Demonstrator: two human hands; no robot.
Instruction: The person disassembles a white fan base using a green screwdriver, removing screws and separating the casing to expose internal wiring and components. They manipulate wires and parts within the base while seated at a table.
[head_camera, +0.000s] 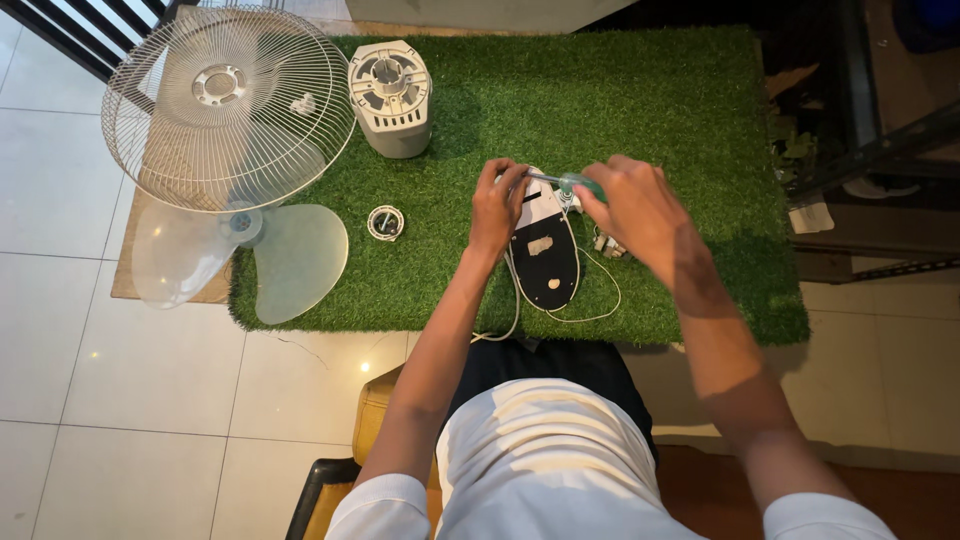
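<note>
White shirt (545, 460) filled the bottom centre. At frame centre the left hand (497, 208) closed its grip on a black-and-white fan part (545, 250) on green turf (640, 120); the right hand (635, 205) gripped a green-handled screwdriver (570, 182) against it. Fan guard (228, 105) lay upper left.

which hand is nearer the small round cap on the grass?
Left. The left hand is just right of the round cap; the right hand is farther right, holding the screwdriver.

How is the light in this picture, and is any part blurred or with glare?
Head view: warm light from the upper right; the right hand is slightly motion-blurred, the left hand sharper; arm shadows fall on the green mat; small glare spots on the floor tiles; edges bend slightly.
</note>
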